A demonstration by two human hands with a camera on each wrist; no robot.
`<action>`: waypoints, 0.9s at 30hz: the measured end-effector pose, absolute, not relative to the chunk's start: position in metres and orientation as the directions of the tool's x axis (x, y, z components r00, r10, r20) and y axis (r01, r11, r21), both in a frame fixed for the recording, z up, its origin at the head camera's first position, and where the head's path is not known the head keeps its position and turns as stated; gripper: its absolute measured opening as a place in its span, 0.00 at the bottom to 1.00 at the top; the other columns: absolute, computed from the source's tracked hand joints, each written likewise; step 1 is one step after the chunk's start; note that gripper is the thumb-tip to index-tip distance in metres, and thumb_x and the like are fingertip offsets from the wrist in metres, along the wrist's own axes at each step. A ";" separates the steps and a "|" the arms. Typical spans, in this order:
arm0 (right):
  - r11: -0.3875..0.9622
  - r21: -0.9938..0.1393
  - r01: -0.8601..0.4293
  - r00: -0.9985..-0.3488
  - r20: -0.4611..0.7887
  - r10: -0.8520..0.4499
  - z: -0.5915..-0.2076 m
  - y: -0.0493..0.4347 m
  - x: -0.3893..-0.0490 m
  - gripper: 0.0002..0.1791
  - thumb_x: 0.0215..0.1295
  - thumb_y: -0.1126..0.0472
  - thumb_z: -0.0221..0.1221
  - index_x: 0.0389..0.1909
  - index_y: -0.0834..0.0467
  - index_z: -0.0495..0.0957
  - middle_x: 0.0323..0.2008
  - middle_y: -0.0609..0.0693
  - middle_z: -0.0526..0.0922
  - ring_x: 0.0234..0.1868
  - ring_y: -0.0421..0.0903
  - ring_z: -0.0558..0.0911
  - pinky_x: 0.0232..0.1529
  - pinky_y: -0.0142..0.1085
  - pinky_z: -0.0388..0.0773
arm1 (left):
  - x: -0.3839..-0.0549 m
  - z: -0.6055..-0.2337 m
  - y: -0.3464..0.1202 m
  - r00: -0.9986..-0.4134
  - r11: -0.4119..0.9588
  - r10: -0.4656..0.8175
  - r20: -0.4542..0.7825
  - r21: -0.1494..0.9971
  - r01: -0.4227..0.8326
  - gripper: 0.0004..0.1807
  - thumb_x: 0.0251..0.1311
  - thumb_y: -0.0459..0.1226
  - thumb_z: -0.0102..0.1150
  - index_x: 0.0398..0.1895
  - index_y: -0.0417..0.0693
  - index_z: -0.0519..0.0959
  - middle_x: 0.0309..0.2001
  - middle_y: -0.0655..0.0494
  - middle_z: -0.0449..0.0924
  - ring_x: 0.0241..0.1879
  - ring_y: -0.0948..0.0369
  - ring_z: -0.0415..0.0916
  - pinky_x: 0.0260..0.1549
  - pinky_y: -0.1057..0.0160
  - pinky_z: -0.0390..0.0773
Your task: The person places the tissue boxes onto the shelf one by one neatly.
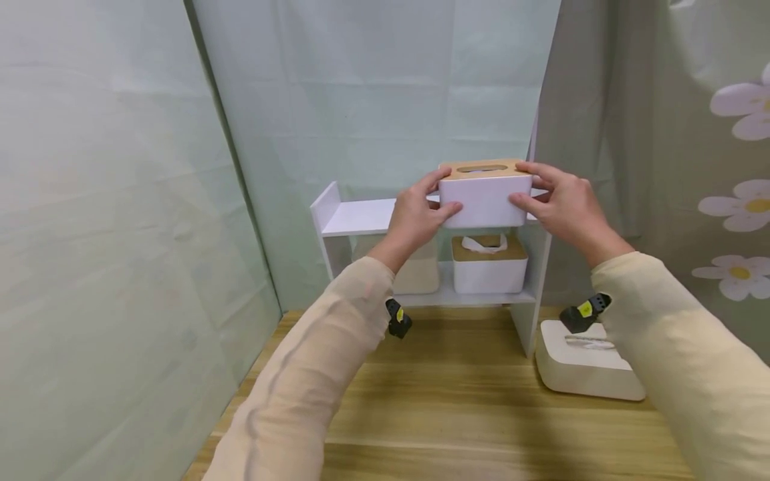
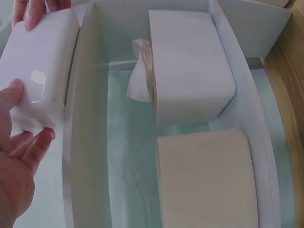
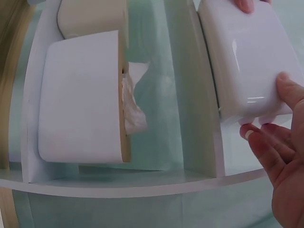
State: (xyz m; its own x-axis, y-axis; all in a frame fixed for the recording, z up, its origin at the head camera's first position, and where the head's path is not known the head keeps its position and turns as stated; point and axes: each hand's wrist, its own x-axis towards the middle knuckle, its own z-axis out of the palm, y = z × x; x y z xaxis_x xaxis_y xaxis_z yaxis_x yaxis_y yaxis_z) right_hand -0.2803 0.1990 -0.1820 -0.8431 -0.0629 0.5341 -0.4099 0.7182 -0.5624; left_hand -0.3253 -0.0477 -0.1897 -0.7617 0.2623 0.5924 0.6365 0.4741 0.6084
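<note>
Both hands hold a glossy white tissue box with a pale wooden lid, slotted along its top, at the right part of the white shelf's upper board. My left hand grips its left end, thumb on the front face. At the opposite end my right hand grips it the same way. In the right wrist view the box is upright, its base right by the upper board; whether it fully rests there I cannot tell. On the lower board sits another white tissue box with a wooden lid and a tissue sticking out.
Left of that lower box stands a cream box, partly behind my left arm in the head view. A low cream tissue box lies on the wooden table, right of the shelf. Pale curtains hang behind.
</note>
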 end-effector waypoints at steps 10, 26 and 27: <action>0.755 -0.506 -0.418 -0.805 0.592 -0.049 -0.189 0.198 -0.289 0.35 0.61 0.46 0.63 0.70 0.42 0.65 0.58 0.60 0.77 0.47 0.56 0.83 0.45 0.52 0.79 | -0.339 -0.196 -0.048 -0.753 0.449 0.284 0.594 0.612 0.651 0.38 0.53 0.40 0.71 0.68 0.62 0.67 0.58 0.50 0.77 0.40 0.60 0.84 0.35 0.68 0.81; 0.764 -0.476 -0.436 -0.763 0.645 -0.034 -0.194 0.196 -0.295 0.36 0.61 0.51 0.64 0.70 0.41 0.64 0.58 0.60 0.77 0.47 0.56 0.83 0.46 0.51 0.79 | -0.349 -0.202 -0.048 -0.681 0.465 0.311 0.663 0.519 0.717 0.40 0.52 0.39 0.71 0.69 0.59 0.65 0.58 0.48 0.77 0.40 0.58 0.84 0.36 0.69 0.81; 0.764 -0.476 -0.435 -0.763 0.646 -0.032 -0.195 0.195 -0.296 0.36 0.61 0.51 0.64 0.70 0.41 0.64 0.58 0.60 0.77 0.47 0.56 0.83 0.46 0.51 0.79 | -0.350 -0.202 -0.048 -0.684 0.467 0.310 0.660 0.521 0.714 0.40 0.52 0.39 0.71 0.69 0.60 0.65 0.58 0.48 0.77 0.40 0.58 0.84 0.36 0.69 0.81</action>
